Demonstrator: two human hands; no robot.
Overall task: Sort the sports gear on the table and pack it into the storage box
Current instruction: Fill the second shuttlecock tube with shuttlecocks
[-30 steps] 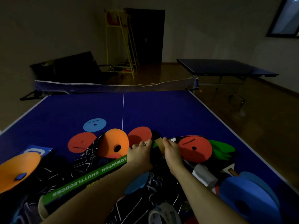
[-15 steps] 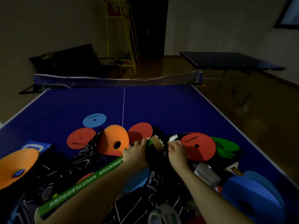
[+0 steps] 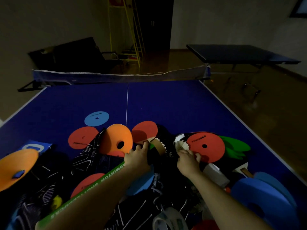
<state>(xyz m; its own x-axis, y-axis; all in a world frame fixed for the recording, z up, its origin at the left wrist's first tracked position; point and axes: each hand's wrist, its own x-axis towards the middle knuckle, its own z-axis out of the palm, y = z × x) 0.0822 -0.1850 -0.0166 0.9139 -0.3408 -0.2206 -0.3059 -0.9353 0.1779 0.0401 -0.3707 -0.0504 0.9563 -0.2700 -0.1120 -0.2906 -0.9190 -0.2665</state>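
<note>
Two hands work at the green shuttlecock tube (image 3: 93, 188) lying slantwise across the blue table (image 3: 166, 100). The left hand (image 3: 137, 159) grips its open end, where a feathered shuttlecock (image 3: 162, 145) pokes out. The right hand (image 3: 187, 161) pinches white shuttlecocks (image 3: 181, 145) beside a red disc (image 3: 206, 146).

Dim sports room, pale bare walls, brown wooden floor (image 3: 259, 103) with a faint sheen.

Near at hand, a blue table-tennis table (image 3: 166, 100) with white edge lines and a sagging net (image 3: 119, 76) across the far end. Beyond to the right, a second dark table (image 3: 239, 53) on folding legs. Against the back wall, a tall dark cabinet (image 3: 154, 22), and just left of it a yellow metal rack (image 3: 126, 29). Further left, a dark folded panel (image 3: 66, 53) leaning low beside a chair frame (image 3: 111, 54). Upper right corner, the edge of a window (image 3: 300, 6), faintly grey.
</note>
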